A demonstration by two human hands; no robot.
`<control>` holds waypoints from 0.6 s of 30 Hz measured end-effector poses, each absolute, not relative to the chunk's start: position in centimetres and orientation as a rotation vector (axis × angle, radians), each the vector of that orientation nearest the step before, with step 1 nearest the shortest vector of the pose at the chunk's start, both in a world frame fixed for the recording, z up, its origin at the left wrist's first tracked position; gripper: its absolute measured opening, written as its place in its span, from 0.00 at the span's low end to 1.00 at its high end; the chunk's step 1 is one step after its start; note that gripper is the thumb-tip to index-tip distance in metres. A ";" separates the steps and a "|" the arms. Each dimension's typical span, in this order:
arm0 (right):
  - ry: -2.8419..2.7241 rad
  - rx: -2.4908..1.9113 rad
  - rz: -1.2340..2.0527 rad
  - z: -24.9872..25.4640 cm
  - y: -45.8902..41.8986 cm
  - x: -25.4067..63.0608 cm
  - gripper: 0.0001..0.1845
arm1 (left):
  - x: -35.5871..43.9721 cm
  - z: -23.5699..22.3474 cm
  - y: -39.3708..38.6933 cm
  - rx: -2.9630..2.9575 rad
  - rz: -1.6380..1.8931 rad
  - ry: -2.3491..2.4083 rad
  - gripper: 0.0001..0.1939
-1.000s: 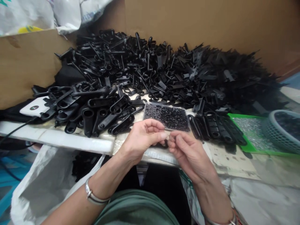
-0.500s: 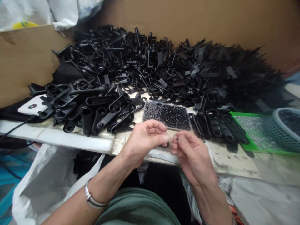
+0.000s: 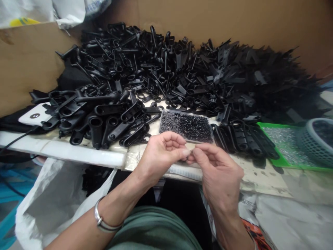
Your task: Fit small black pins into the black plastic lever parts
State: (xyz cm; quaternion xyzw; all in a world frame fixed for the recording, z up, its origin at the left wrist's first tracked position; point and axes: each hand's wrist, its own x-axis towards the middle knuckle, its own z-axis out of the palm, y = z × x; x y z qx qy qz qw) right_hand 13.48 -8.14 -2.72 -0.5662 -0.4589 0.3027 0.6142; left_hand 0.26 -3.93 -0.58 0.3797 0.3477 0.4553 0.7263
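My left hand and my right hand meet fingertip to fingertip just in front of the table edge. Both are closed in a pinch on a small dark piece that I cannot make out. Right behind them lies a clear shallow tray full of tiny black parts. A big heap of black plastic handles and arms covers the table behind it, and a neat row of black parts lies to the right of the tray.
A green tray of small silver bits and a blue mesh basket stand at the right. A white phone with a cable lies at the left edge. Cardboard walls stand behind. A white plastic bag hangs below the table.
My right hand has turned over, its back now up, and pressed closer to the left fingertips. The view has drifted slightly.
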 end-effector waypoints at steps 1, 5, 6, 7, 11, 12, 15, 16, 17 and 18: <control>-1.066 -1.306 0.691 -2.6 -8.2 13.5 0.03 | 0.3 -0.6 -3.9 0.840 1.010 0.778 0.12; -1.125 -1.327 0.647 -2.2 -8.2 13.4 0.04 | 0.4 -0.6 -4.0 0.845 1.006 0.772 0.13; -1.141 -1.336 0.627 -2.1 -8.2 13.4 0.04 | 0.4 -0.6 -4.1 0.851 1.001 0.771 0.13; -1.152 -1.344 0.611 -2.0 -8.2 13.4 0.05 | 0.4 -0.6 -4.1 0.860 0.994 0.775 0.13; -1.158 -1.355 0.635 -1.8 -8.2 13.5 0.03 | 0.4 -0.7 -4.2 0.896 0.990 0.812 0.10; -1.165 -1.367 0.652 -1.7 -8.3 13.5 0.02 | 0.4 -0.8 -4.2 0.897 1.001 0.817 0.10; -1.189 -1.439 0.663 -1.5 -8.4 13.5 0.05 | 0.6 -0.8 -4.3 0.892 1.036 0.828 0.09; -1.191 -1.458 0.654 -1.4 -8.5 13.5 0.05 | 0.7 -0.8 -4.4 0.889 1.047 0.833 0.09; -1.194 -1.466 0.641 -1.3 -8.6 13.5 0.05 | 0.8 -0.8 -4.4 0.885 1.059 0.839 0.09; -1.200 -1.464 0.629 -1.3 -8.6 13.5 0.05 | 0.9 -0.8 -4.5 0.881 1.069 0.846 0.09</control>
